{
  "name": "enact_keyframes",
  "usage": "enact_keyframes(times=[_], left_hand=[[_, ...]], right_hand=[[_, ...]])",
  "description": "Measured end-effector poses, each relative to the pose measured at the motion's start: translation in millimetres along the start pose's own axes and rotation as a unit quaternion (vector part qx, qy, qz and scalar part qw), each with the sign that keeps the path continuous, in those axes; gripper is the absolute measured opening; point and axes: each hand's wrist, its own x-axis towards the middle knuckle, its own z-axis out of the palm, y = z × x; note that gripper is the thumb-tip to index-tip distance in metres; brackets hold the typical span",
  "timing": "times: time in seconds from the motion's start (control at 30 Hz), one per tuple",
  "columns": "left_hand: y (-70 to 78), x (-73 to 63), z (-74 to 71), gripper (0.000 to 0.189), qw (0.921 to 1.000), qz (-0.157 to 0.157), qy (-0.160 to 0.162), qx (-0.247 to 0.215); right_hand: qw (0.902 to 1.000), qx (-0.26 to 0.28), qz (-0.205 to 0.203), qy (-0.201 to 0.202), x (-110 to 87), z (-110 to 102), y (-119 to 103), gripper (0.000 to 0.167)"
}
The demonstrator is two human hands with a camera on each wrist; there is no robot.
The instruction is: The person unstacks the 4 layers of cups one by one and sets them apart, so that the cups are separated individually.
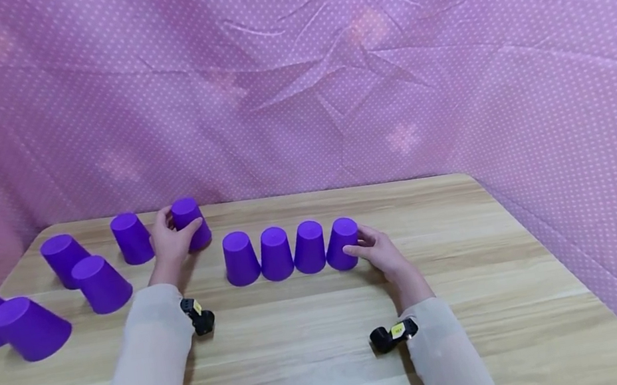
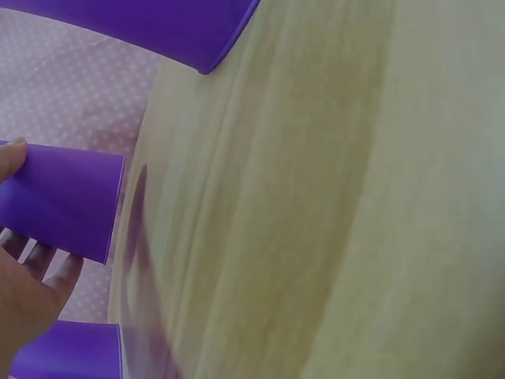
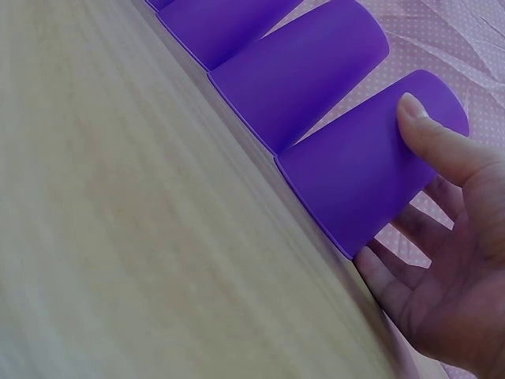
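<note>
My left hand (image 1: 171,241) grips an upside-down purple cup (image 1: 190,223) near the table's back edge, thumb on one side and fingers on the other. In the left wrist view a gap and a shadow show beside the rim of that cup (image 2: 67,201), so it appears raised a little off the table. Farther right, several upside-down purple cups stand in a row. My right hand (image 1: 380,252) holds the rightmost one (image 1: 343,244). The right wrist view shows the thumb across this cup (image 3: 363,170) and the fingers around its far side; its rim meets the neighbouring cup (image 3: 304,75).
Several more upside-down purple cups stand on the left, among them one cup (image 1: 131,239) beside my left hand and another (image 1: 31,328) nearer the front. The wooden table (image 1: 288,371) ends at a pink dotted cloth (image 1: 297,120) hanging behind and at both sides.
</note>
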Motion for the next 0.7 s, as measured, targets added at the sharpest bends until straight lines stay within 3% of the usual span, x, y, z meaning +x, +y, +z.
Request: enact_keyframes(times=[0.1,0.3,0.53,0.7], left_hand=[[-2.3,0.0,1.1,0.062,1.0,0.003,0.002,0.005],[-3.1,0.3,1.5,0.061,0.9996,-0.003,0.001,0.028],[-6.1,0.3,3.1,0.063,0.9994,-0.011,-0.015,0.029],[-8.4,-0.2,4.3,0.061,0.9994,-0.008,-0.019,0.029]], right_hand=[[1.0,0.0,-0.001,-0.004,-0.6,-0.1,-0.1,0.056],[0.9992,0.008,0.04,0.001,1.0,-0.6,-1.9,0.054],[0.9999,0.002,-0.013,-0.007,-0.6,-2.6,4.0,0.055],[0.9998,0.005,0.019,-0.005,1.0,-2.3,2.2,0.055]])
